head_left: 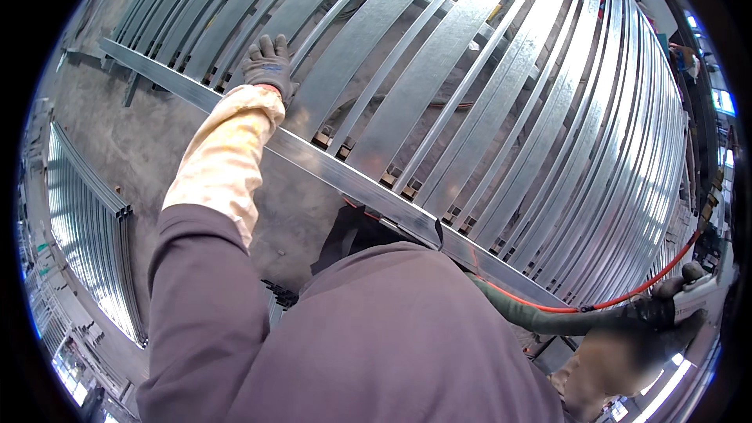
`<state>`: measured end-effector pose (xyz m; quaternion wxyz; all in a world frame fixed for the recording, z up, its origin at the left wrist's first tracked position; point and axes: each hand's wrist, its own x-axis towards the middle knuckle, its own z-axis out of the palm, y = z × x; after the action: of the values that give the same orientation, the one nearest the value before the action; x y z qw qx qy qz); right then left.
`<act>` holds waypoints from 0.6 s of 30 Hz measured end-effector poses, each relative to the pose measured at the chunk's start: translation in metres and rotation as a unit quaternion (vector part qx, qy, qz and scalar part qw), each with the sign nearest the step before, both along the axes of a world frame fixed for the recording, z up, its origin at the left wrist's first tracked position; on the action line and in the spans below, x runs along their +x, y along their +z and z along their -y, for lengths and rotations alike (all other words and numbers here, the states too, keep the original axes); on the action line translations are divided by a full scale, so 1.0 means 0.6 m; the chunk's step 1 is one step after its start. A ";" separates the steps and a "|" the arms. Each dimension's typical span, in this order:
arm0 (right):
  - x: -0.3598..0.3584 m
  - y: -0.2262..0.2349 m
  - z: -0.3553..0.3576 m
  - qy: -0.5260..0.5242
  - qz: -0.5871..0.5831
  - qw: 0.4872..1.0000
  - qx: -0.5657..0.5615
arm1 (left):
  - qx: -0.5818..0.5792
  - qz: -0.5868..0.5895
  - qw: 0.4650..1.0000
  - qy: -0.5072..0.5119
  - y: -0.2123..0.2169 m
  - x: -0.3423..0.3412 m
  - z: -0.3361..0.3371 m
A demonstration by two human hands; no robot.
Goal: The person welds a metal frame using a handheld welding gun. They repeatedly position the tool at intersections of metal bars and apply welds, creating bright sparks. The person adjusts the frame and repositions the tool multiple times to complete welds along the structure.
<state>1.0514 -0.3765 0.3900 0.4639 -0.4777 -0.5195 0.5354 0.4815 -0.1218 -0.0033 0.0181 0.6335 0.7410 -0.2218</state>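
My left hand (270, 69), in a grey work glove with a tan sleeve cuff, lies on the metal slats of a large galvanized panel. Its fingers stretch forward over a slat and it closes on nothing that I can see. Just below it runs the long edge rail (352, 180) of the panel, where flat metal slats (411, 102) and thinner bars end in a row. Small brownish blocks (389, 178) show in the gaps beside the rail. My right hand is out of view.
A person (611, 364) stands close at the right; their dark-gloved hand (662, 309) is near a pale object. An orange-red hose (548, 308) runs along the near right side. Stacked metal profiles (90, 227) lie on the floor (157, 157) at left.
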 end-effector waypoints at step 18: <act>0.118 -0.083 -0.071 0.012 0.001 1.000 -0.011 | -0.004 0.044 0.998 0.043 0.020 0.215 0.137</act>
<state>1.1224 -0.3337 0.3402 0.4517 -0.4773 -0.5196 0.5461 0.6107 -0.2039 0.0087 0.0624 0.6102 0.7652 -0.1956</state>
